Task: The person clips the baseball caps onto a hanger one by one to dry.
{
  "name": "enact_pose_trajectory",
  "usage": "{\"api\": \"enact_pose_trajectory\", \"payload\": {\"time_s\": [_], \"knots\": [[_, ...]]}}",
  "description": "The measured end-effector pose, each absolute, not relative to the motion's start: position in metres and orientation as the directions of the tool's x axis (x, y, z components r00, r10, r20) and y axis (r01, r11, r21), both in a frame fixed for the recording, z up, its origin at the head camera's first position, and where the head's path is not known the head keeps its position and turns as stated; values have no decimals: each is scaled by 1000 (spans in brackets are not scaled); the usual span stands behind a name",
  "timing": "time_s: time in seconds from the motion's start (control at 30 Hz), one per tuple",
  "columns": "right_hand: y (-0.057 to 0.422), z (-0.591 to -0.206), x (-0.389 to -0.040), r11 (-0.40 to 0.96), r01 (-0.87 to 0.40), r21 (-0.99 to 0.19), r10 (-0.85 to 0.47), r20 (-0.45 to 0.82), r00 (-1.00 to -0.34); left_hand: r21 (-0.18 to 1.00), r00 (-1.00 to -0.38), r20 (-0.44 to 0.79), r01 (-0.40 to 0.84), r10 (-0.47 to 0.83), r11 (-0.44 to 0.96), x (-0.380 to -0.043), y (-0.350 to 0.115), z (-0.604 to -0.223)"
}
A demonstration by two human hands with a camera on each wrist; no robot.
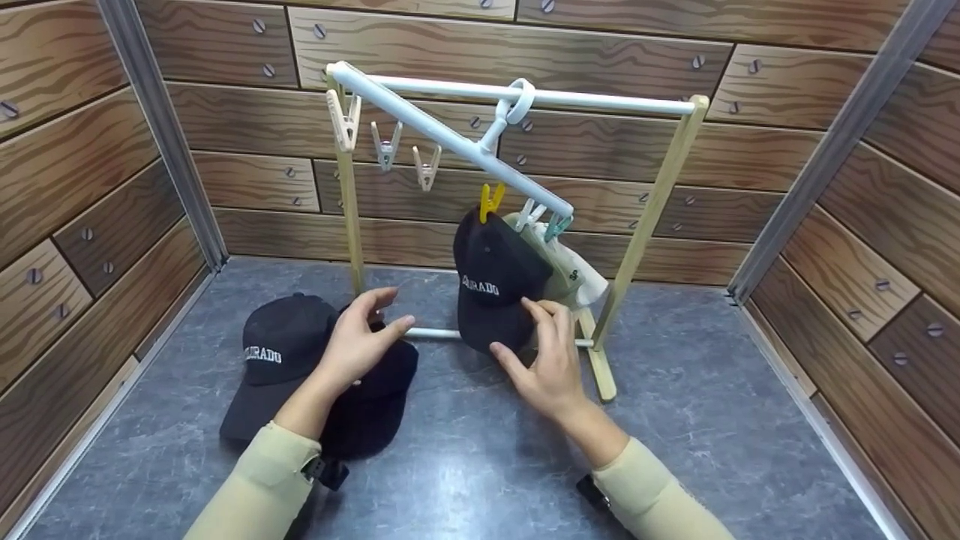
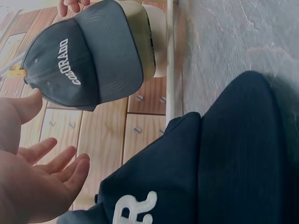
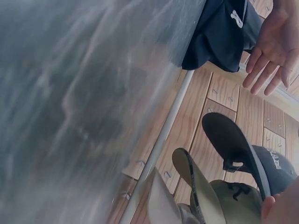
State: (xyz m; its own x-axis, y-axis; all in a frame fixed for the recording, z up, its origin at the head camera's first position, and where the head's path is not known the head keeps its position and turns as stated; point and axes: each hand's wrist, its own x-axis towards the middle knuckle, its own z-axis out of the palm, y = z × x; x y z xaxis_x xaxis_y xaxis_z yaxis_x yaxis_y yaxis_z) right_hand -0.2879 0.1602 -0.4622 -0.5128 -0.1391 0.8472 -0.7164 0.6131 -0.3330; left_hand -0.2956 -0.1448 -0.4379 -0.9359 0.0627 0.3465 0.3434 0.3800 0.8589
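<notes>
The hanging black cap (image 1: 491,262) is dangling lengthwise, brim lowest, just left of my nearer right hand (image 1: 553,367), whose fingers are standing apart; contact I am not confirming; a yellow clip (image 1: 490,204) is retaining it; olive cap (image 3: 238,200) and white cap (image 3: 163,200) are crowding behind; my left hand (image 1: 358,341) is spreading above another dark cap (image 1: 379,401).

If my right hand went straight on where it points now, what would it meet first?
Probably the hanging black cap, near its brim; depth is unclear, so your right hand may be touching it.
</notes>
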Motion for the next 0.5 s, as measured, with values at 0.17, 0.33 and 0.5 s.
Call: {"api": "enact_pose_trajectory", "payload": {"time_s": [0.17, 0.33, 0.5], "knots": [[154, -464, -286, 586, -739, -331, -168, 843, -511, 853, -931, 361, 354, 56, 384, -293, -151, -439], [147, -466, -284, 568, -749, -340, -193, 831, -523, 844, -927, 370, 362, 58, 397, -289, -156, -437], [138, -466, -281, 558, -748, -360, -202, 815, -543, 826, -911, 407, 397, 64, 400, -286, -158, -435]]}}
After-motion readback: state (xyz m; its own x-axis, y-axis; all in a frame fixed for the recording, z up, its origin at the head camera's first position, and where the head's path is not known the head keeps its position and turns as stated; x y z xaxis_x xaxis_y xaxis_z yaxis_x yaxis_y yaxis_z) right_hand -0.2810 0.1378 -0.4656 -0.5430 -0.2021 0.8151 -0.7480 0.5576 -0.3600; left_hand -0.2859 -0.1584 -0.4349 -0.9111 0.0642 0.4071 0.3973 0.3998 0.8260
